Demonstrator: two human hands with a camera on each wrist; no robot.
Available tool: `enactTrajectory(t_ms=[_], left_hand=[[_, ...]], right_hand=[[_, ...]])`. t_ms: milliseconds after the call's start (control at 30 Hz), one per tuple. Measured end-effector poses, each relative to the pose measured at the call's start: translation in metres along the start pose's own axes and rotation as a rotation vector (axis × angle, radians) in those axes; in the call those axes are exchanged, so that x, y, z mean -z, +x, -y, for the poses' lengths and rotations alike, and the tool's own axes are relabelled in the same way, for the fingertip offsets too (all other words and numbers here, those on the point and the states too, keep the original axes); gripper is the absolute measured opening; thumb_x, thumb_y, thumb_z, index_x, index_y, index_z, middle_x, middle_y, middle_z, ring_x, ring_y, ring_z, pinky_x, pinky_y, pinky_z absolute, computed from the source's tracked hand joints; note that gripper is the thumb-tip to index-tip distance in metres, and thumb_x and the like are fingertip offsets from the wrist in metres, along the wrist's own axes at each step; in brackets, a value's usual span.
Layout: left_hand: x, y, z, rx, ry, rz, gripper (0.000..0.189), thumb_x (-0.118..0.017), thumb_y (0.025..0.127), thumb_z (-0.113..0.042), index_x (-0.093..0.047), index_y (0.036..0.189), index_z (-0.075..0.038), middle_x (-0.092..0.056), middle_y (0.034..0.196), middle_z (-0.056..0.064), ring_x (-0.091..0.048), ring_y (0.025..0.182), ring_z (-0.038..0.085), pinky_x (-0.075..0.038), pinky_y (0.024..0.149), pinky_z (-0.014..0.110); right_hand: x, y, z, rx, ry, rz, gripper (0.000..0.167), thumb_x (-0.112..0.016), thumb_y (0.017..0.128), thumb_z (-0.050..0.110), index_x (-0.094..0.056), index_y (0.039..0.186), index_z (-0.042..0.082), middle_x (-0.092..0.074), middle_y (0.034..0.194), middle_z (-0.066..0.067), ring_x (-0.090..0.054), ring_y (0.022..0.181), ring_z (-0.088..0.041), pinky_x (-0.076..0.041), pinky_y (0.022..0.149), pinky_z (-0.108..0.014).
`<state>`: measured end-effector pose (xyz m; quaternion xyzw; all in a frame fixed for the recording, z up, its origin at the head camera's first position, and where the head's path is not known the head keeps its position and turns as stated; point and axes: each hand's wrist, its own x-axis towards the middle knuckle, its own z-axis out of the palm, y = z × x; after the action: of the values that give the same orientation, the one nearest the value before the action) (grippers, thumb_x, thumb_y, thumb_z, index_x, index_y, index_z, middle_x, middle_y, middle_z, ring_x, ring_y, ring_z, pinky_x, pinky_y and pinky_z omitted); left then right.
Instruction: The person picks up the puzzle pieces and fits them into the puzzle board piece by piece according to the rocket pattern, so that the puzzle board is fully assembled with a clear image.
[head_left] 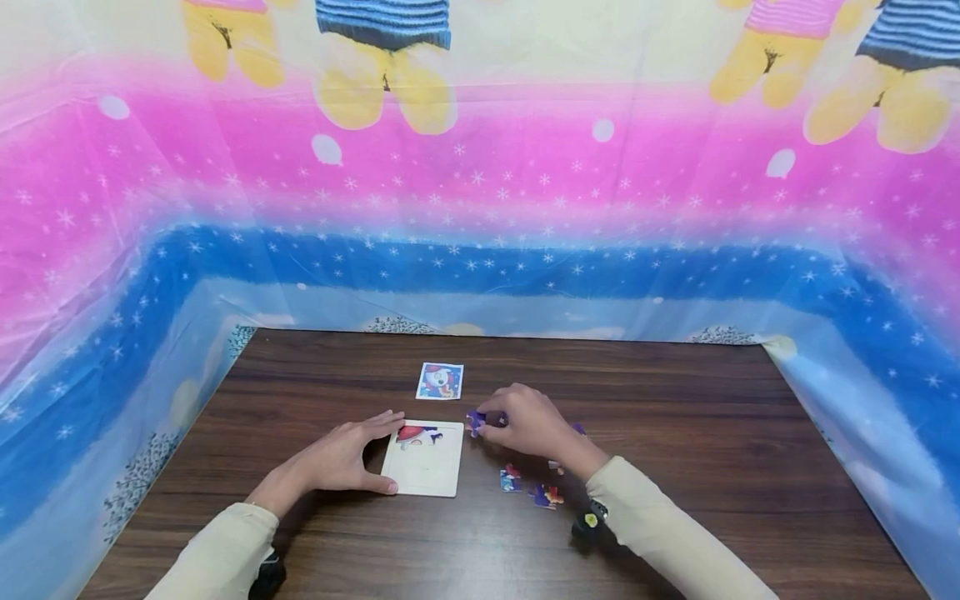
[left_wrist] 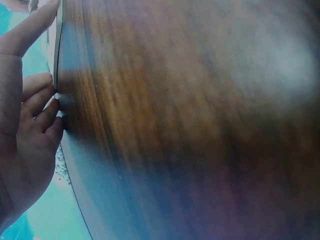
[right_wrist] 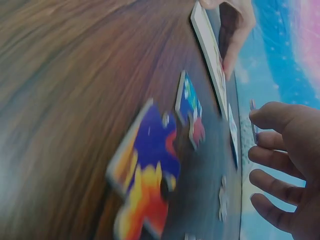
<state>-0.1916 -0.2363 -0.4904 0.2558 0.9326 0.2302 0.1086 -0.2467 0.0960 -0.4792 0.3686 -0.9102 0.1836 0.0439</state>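
Observation:
A cream puzzle board (head_left: pixel 423 475) lies on the table, with a red and white picture part along its upper left inside. My left hand (head_left: pixel 341 454) holds the board's left side, thumb at the near corner and fingers at the far one. Just right of the board, my right hand (head_left: pixel 528 421) pinches a purple puzzle piece (head_left: pixel 474 423) between thumb and index finger. In the right wrist view that piece (right_wrist: pixel 253 122) appears nearly edge-on, and the other fingers are loosely bent. The left wrist view catches little of the board beyond its thin edge (left_wrist: pixel 58 47).
Loose puzzle pieces lie near the right forearm: a blue and red one (head_left: pixel 510 478), a purple and orange one (head_left: pixel 547 497), others partly hidden by the arm. A small picture card (head_left: pixel 440 381) lies beyond the board. Printed cloth (head_left: pixel 480 183) surrounds the wooden table (head_left: pixel 315 550).

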Motion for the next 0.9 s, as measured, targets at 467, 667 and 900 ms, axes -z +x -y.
enactTrajectory(t_ms=[467,667,900], left_hand=[[0.001,0.001,-0.001,0.007,-0.012,0.015,0.104,-0.079,0.078,-0.066,-0.042,0.157,-0.009,-0.036,0.163,0.014,-0.036,0.148,0.037,-0.035,0.113,0.064],[0.001,0.001,-0.001,-0.001,-0.015,0.010,0.105,-0.079,0.078,-0.067,-0.042,0.157,-0.009,-0.037,0.163,0.014,-0.036,0.148,0.037,-0.035,0.113,0.063],[0.000,0.001,0.001,0.010,-0.013,0.013,0.106,-0.078,0.077,-0.069,-0.041,0.157,-0.010,-0.036,0.164,0.014,-0.036,0.148,0.037,-0.034,0.113,0.064]], right_hand=[[-0.015,0.022,0.028,0.036,-0.026,0.070,0.029,-0.075,0.092,0.035,-0.081,0.112,0.016,-0.076,0.104,0.002,-0.059,0.083,-0.009,-0.047,0.067,-0.024],[-0.017,0.024,0.032,0.037,-0.051,0.079,0.029,-0.077,0.090,0.034,-0.081,0.112,0.016,-0.076,0.104,0.003,-0.060,0.082,-0.008,-0.048,0.067,-0.024],[-0.023,0.027,0.034,0.026,-0.054,0.094,0.029,-0.077,0.090,0.036,-0.081,0.112,0.018,-0.075,0.105,0.003,-0.063,0.085,-0.009,-0.052,0.069,-0.026]])
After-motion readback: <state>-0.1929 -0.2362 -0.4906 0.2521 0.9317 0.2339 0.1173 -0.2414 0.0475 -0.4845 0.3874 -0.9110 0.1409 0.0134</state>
